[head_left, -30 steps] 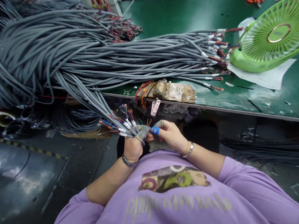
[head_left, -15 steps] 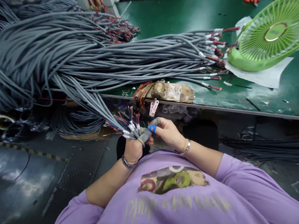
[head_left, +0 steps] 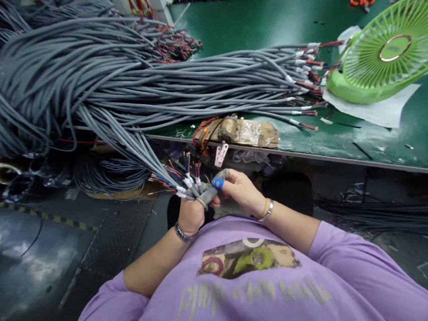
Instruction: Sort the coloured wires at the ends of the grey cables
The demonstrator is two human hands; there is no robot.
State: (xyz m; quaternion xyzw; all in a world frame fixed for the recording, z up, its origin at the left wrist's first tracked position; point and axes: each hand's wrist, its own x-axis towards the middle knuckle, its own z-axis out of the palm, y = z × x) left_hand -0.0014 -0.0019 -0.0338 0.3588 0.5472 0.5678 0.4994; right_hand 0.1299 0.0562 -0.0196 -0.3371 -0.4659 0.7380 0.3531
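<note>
Item: grey cable ends (head_left: 181, 185). We count a small fan of grey-sheathed cables, gathered side by side in our left hand (head_left: 193, 210), below the near edge of the table (head_left: 350, 158). Each end is stripped, with a short white band at the sheath and thin coloured cores, red, blue and others, splaying upward and to the left. The sheaths run up and to the left from our grip into the large grey cable bundle (head_left: 93, 78) draped over the table's left part. Our right hand (head_left: 239, 190) pinches at the cores, just right of the fan; its fingertips wear grey and blue covers.
</note>
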